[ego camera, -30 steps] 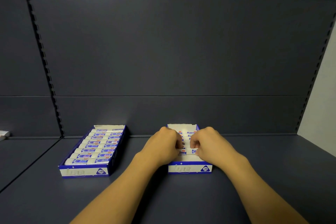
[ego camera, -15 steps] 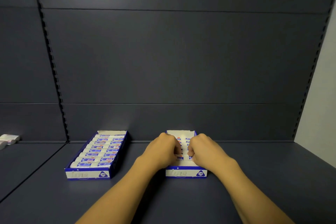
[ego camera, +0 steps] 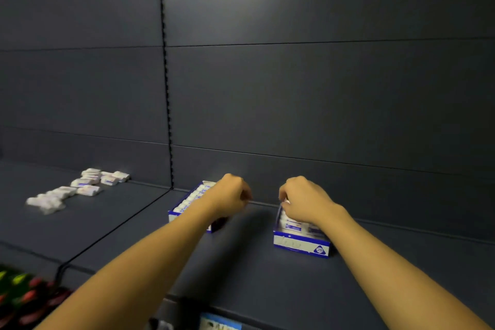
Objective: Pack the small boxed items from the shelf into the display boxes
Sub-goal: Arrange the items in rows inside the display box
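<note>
A person's right hand (ego camera: 305, 202) reaches into the right display box (ego camera: 301, 242) on the dark shelf (ego camera: 254, 262), its curled fingers (ego camera: 284, 197) over the small boxed items (ego camera: 293, 224) at the box's far end; whether they pinch one cannot be told. The left hand (ego camera: 230, 197) hovers with fingers curled and nothing visible in them, above the filled left display box (ego camera: 187, 205). Well to the left of those fingers, a loose pile of boxed items (ego camera: 77, 189) lies on the neighbouring shelf section.
</note>
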The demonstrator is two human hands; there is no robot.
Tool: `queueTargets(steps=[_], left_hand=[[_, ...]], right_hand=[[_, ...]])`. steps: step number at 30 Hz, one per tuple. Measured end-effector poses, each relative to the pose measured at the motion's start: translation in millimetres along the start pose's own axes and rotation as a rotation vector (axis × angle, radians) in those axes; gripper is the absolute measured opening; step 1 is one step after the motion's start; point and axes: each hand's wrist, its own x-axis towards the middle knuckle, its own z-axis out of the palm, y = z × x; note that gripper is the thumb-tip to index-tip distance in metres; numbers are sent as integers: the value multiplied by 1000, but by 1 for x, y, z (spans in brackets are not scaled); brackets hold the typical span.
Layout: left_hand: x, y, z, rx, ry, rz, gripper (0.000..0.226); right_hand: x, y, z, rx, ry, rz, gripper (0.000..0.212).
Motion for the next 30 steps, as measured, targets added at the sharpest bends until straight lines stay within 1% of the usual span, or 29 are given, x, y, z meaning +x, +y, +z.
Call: queueTargets(steps=[2,5,8,10,11,15,23,30], left_hand=[[-17,-20,-9,51,-1,-73,29],[-46,-51,-24,98,6,-161,40],[-76,-77,-41,155,-24,-221,34],[-95,-92,-52,190,-43,-256,32],[-105,-100,-57,201,-45,-275,32],[-141,-132,-76,235,-46,-341,31],[-211,-197,-100,221,-47,-460,45],[-260,-247,-122,260,-98,-480,49]], right_hand=[[7,-16,1,4,-39,-24,18],[15,-41,2,-42,-90,-38,18],[19,-65,2,-60,-138,-40,20],[21,-83,3,-60,-155,-44,16],[22,-92,3,-57,-158,-48,14],[31,-133,3,-23,-148,-54,25],[38,-229,3,-9,-166,-82,31],[35,-308,11,-18,-164,-88,25]])
